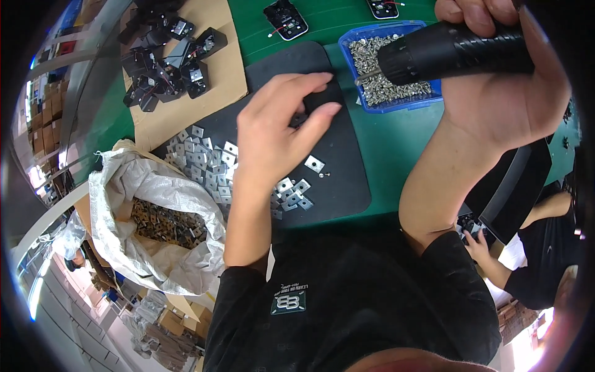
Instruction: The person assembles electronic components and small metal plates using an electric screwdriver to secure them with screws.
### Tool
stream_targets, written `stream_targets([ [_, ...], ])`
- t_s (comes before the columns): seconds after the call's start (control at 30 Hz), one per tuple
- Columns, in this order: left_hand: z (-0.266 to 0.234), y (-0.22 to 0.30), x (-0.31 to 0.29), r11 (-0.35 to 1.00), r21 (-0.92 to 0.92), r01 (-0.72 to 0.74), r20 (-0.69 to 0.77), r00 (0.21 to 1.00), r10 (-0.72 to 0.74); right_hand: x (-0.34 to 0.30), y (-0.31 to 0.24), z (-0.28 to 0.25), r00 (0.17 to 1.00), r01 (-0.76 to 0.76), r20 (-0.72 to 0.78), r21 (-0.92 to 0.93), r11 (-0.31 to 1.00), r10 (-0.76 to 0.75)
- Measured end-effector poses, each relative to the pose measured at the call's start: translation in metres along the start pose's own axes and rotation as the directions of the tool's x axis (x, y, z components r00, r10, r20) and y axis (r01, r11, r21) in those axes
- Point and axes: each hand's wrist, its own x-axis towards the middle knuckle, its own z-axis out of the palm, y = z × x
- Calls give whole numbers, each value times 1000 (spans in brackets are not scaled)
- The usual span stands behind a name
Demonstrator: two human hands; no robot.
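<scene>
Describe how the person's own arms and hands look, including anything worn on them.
The left hand and right hand are ungloved, with no ring, watch or bracelet visible. Both forearms are bare; the short sleeves of a black shirt end near the elbows. Its chest bears a squarish patch with pale lettering.

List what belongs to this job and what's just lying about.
Likely in use:
black power screwdriver, in the right hand
blue tray of screws
square metal plates, near the left hand
black plastic housings

Seemingly lying about:
cardboard boxes, lower left
plastic bags
</scene>
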Motion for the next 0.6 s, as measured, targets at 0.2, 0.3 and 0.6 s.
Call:
stream_targets([
  [0.2, 11, 8, 4, 999, 28, -45, 15, 999, 45, -4, -6, 7, 1000, -19, 5, 18, 1000, 19],
  [0.3, 10, 10, -2, 991, -64, 120, -13, 993, -121, -12, -6, 19, 999, -39, 4, 22, 999, 39],
  [0.6, 19, -2, -35, 526, -846, 88, -51, 968, -245, -16, -11, 16, 996, -84, 10, 32, 996, 83],
])
